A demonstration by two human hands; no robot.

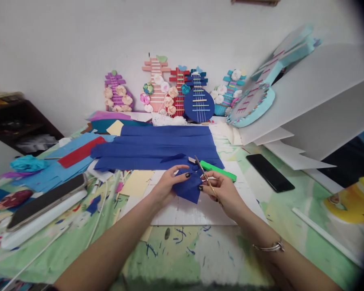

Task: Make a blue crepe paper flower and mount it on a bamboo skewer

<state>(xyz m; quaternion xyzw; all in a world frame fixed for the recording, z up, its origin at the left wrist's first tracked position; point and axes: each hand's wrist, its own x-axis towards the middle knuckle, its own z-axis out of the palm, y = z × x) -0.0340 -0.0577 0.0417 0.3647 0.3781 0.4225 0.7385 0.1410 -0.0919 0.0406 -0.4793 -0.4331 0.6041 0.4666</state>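
Observation:
A small piece of dark blue crepe-like paper (186, 188) is held above a white board (172, 216). My left hand (168, 184) grips its left side between thumb and fingers. On its right edge rests the thumb of my right hand (223, 190), whose closed fingers hold a thin, pointed gold-brown stick (211, 186). The stick slants up and left past the paper; its exact kind is unclear. Just behind my hands lies a green utility knife (223, 171) with its blade out to the left. Wide blue strips (166, 139) are spread beyond it.
Several decorated lute-shaped models, one round and blue (199, 106), lean on the back wall. A black phone (269, 172) lies at right, near a yellow container (352, 202). Another phone (48, 200) sits on a white box at left, beside red (81, 152) and light-blue paper.

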